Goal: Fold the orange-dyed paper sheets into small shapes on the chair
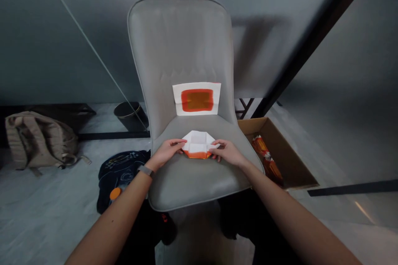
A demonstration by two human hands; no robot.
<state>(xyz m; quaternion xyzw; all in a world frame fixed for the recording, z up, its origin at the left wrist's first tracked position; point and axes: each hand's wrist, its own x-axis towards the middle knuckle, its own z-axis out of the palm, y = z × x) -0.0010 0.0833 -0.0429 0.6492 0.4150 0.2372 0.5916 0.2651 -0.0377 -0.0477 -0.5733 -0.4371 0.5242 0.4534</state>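
Neatly folded paper (198, 145), left hand (166, 153), right hand (226, 152)

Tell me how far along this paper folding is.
Done: the folded paper has its corners turned in, with an orange band along its near edge. In hand: the left hand and the right hand grip its sides on the chair seat. Remaining: the orange-and-white sheet on the backrest looks unfolded, so more likely remains.

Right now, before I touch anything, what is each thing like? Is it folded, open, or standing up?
Left hand: touching the paper's left side
Right hand: touching the paper's right side
Folded white paper: folded, orange edge showing
Orange-printed sheet: flat against the chair back
Cardboard box: open on top
Black bin: upright
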